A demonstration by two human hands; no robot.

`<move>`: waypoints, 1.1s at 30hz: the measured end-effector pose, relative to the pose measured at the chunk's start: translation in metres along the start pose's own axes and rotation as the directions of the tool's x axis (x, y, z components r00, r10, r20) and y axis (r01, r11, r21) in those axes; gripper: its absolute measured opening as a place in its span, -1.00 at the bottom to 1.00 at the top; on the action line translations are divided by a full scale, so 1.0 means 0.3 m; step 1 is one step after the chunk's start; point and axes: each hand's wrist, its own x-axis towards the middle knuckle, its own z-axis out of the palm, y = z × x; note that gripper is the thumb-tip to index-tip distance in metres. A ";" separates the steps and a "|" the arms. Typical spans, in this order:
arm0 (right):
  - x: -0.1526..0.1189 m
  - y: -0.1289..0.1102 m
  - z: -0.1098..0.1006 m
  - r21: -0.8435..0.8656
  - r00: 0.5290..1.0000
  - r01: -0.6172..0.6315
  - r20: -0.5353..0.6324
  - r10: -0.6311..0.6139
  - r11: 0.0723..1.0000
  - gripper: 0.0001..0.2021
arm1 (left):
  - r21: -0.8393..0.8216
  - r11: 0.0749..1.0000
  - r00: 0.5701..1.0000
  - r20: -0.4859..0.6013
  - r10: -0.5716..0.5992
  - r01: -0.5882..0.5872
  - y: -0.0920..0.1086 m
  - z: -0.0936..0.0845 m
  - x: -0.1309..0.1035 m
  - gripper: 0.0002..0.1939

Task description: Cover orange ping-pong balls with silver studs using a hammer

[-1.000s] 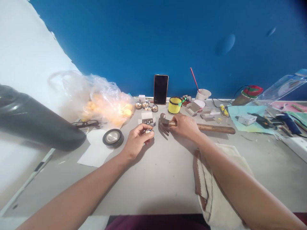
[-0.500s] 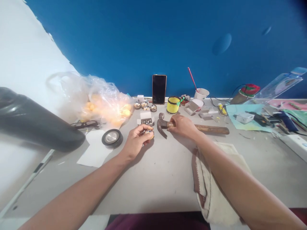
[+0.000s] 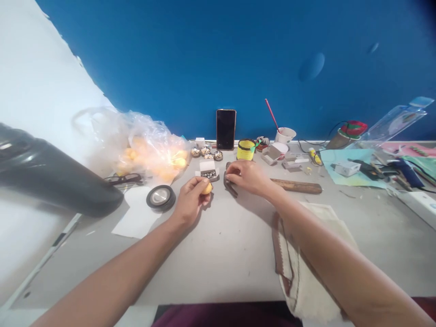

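Note:
Between its thumb and fingers, my left hand [image 3: 190,197] grips a small orange ball [image 3: 206,187], whose plain side faces me. Just behind it stands an open small white box [image 3: 208,167] holding shiny metal pieces that look like thumbtacks. My right hand [image 3: 250,176] hovers over the head end of a claw hammer [image 3: 298,186], fingers loosely bent and apart, with nothing visible in them. The hammer lies flat, its wooden handle pointing right, its head partly hidden by that hand. Several shiny studded balls [image 3: 206,153] sit behind the box.
A phone [image 3: 225,129] leans on the blue wall. A yellow cup [image 3: 245,150] stands beside it. At left are a plastic bag of orange balls [image 3: 153,150], a black tape roll [image 3: 161,197] and a dark cylinder [image 3: 57,172]. A cloth [image 3: 306,263] lies under my right forearm.
My right hand has let go of the hammer's handle and moved left over its head. The ball in my left hand has turned from its studded side to its plain orange side.

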 end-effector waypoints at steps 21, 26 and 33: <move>0.196 -0.172 0.093 -0.435 0.969 -0.062 0.190 0.159 0.898 -0.71 | -0.028 1.000 1.000 -0.029 -0.009 0.008 -0.009 -0.013 0.010 -0.59; 0.188 -0.155 0.095 -0.440 0.968 -0.088 0.175 0.182 0.894 -0.70 | -0.022 0.999 1.000 -0.003 -0.024 0.024 -0.011 -0.013 0.005 -0.59; 0.217 -0.154 0.097 -0.436 0.968 -0.065 0.192 0.164 0.897 -0.68 | -0.019 0.999 1.000 0.005 -0.025 0.025 -0.004 -0.007 -0.001 -0.58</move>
